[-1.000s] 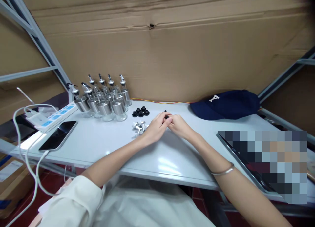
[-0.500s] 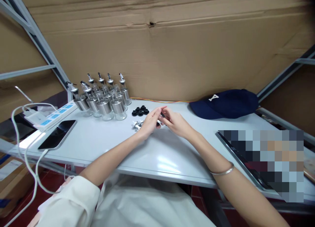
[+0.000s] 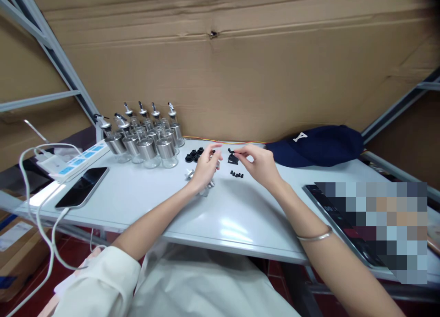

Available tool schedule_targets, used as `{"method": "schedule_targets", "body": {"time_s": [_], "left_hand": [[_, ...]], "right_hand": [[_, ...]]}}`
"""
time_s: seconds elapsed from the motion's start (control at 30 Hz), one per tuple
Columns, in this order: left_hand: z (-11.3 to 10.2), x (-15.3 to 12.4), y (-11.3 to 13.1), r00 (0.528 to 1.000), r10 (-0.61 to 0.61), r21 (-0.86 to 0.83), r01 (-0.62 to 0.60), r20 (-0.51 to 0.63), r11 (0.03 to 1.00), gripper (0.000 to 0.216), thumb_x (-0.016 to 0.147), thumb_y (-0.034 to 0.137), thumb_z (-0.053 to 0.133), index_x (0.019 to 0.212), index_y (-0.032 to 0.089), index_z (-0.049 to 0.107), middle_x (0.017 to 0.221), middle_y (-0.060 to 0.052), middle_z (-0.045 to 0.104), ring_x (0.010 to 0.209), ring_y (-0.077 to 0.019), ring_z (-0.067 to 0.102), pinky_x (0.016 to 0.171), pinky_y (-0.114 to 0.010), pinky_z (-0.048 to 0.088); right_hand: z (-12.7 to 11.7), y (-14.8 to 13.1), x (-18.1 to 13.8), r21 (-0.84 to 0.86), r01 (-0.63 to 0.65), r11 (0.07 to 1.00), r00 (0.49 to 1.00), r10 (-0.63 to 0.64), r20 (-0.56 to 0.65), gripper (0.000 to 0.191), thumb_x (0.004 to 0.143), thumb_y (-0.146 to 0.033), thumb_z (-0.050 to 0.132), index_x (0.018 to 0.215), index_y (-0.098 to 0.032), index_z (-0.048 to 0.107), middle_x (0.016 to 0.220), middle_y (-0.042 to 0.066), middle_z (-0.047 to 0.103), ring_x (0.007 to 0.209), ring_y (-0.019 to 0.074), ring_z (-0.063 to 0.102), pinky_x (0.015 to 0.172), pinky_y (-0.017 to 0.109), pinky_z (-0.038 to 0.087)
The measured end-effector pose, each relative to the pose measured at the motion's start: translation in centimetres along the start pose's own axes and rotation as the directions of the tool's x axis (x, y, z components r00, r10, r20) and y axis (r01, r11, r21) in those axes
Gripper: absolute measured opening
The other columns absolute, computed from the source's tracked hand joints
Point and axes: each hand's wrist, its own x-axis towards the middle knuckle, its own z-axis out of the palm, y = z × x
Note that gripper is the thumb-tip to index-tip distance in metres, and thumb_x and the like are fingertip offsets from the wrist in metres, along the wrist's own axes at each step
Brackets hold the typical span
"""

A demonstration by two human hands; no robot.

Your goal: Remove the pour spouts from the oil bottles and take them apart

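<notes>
My left hand (image 3: 205, 169) hovers over the table with its fingers curled around a small silver-and-black piece, mostly hidden by them. My right hand (image 3: 259, 163) pinches a small black lever-like piece (image 3: 231, 150) between thumb and forefinger. Just below it lie flat black pieces (image 3: 233, 160), and nearer me a short row of tiny black caps (image 3: 237, 174). Silver metal spout parts (image 3: 205, 191) lie under and beside my left wrist. Several black ribbed stoppers (image 3: 193, 155) sit grouped left of my left fingers.
Glass bottles with steel sleeves (image 3: 147, 148), some with pourers, stand at the back left. A phone (image 3: 82, 187) and a power strip (image 3: 84, 157) with white cables are at left. A navy cap (image 3: 319, 145) and a tablet-like device (image 3: 340, 225) lie at right.
My hands have parted. The right one moved right, holding the black piece over the other flat black pieces; the left shifted slightly left. The small black parts between them are uncovered.
</notes>
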Motion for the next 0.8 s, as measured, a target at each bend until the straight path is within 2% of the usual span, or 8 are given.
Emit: {"method": "schedule_targets", "body": {"time_s": [0.03,0.1,0.2,0.37,0.47,0.67,0.8], "left_hand": [[-0.1,0.2,-0.1,0.999,-0.027,-0.021,0.026,-0.044,0.999,0.015,0.083,0.024,0.046,0.098,0.021,0.044,0.076,0.003,0.048,0.05,-0.0041,0.046,0.042,-0.015,0.03],[-0.3,0.6,-0.3,0.992,-0.074,-0.07,0.067,-0.099,0.995,0.013,0.081,0.018,0.045,0.091,0.021,0.038,0.077,0.004,0.047,0.052,-0.0045,0.049,0.043,-0.016,0.031],[-0.3,0.9,-0.6,0.991,-0.072,-0.102,0.061,-0.109,0.993,0.011,0.081,0.015,0.042,0.083,0.021,0.033,0.073,0.005,0.045,0.053,-0.0053,0.05,0.044,-0.016,0.033],[-0.1,1.1,-0.7,0.995,0.01,-0.077,-0.018,-0.095,0.997,0.013,0.08,0.012,0.046,0.082,0.02,0.035,0.077,0.004,0.044,0.058,-0.0059,0.053,0.044,-0.016,0.036],[-0.2,1.1,-0.7,0.995,0.041,-0.08,-0.048,-0.092,0.996,0.011,0.081,0.013,0.046,0.083,0.019,0.038,0.079,0.003,0.045,0.066,-0.0074,0.055,0.047,-0.016,0.039],[-0.6,1.1,-0.9,0.987,0.104,-0.061,-0.112,-0.122,0.992,0.01,0.081,0.017,0.05,0.089,0.019,0.043,0.081,0.001,0.049,0.075,-0.0098,0.054,0.054,-0.017,0.045],[-0.7,1.2,-1.2,0.984,0.134,-0.055,-0.141,-0.115,0.989,0.012,0.08,0.019,0.052,0.09,0.018,0.047,0.082,0.0,0.05,0.075,-0.0101,0.053,0.057,-0.019,0.047]], "right_hand": [[0.0,1.0,0.1,-0.013,-0.066,0.998,0.996,0.067,0.055,0.013,0.083,-0.022,0.053,0.08,-0.018,0.065,0.077,0.008,0.068,0.07,0.0191,0.062,0.07,0.03,0.046],[0.0,3.1,0.0,-0.087,-0.168,0.982,0.948,0.185,0.259,0.011,0.079,-0.016,0.054,0.076,-0.016,0.065,0.07,0.007,0.068,0.066,0.0191,0.062,0.068,0.029,0.045],[0.5,5.4,-0.4,-0.184,-0.188,0.965,0.898,0.245,0.364,0.012,0.076,-0.012,0.055,0.077,-0.017,0.066,0.069,0.004,0.067,0.065,0.0179,0.061,0.067,0.027,0.044],[1.4,6.2,-0.8,-0.219,-0.039,0.975,0.927,0.117,0.356,0.015,0.076,-0.011,0.055,0.081,-0.018,0.068,0.088,0.007,0.065,0.078,0.0188,0.061,0.076,0.028,0.045],[1.3,6.1,-0.7,-0.253,-0.012,0.967,0.935,0.1,0.34,0.018,0.076,-0.009,0.055,0.084,-0.018,0.069,0.096,0.009,0.063,0.085,0.0207,0.061,0.081,0.03,0.046],[0.8,6.5,-0.6,-0.251,0.036,0.967,0.881,0.088,0.464,0.029,0.077,-0.004,0.047,0.081,-0.018,0.071,0.09,0.007,0.07,0.082,0.0193,0.064,0.08,0.028,0.048],[1.2,6.0,-0.6,-0.236,0.061,0.97,0.884,0.058,0.465,0.03,0.079,-0.006,0.046,0.087,-0.017,0.072,0.094,0.008,0.071,0.088,0.0212,0.065,0.083,0.03,0.048]]}}
